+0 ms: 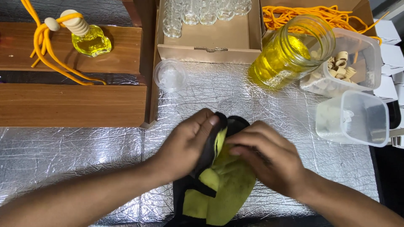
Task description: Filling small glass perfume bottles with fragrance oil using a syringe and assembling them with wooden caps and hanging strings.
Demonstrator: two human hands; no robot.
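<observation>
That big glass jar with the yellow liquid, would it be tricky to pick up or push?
Probably heavy: the glass jar is large and about half full of yellow liquid. Its mouth appears open with no lid on, so a shove could slosh or spill it. Smooth glass may be slippery and would likely break if dropped.

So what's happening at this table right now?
A person has both hands on a black and yellow-green cloth lying on the silvery table cover. The left hand grips its upper edge, and the right hand presses on top. Behind them stand a big glass jar of yellow liquid, a box of small empty bottles, and one filled little bottle with an orange cord on a wooden shelf.
</observation>
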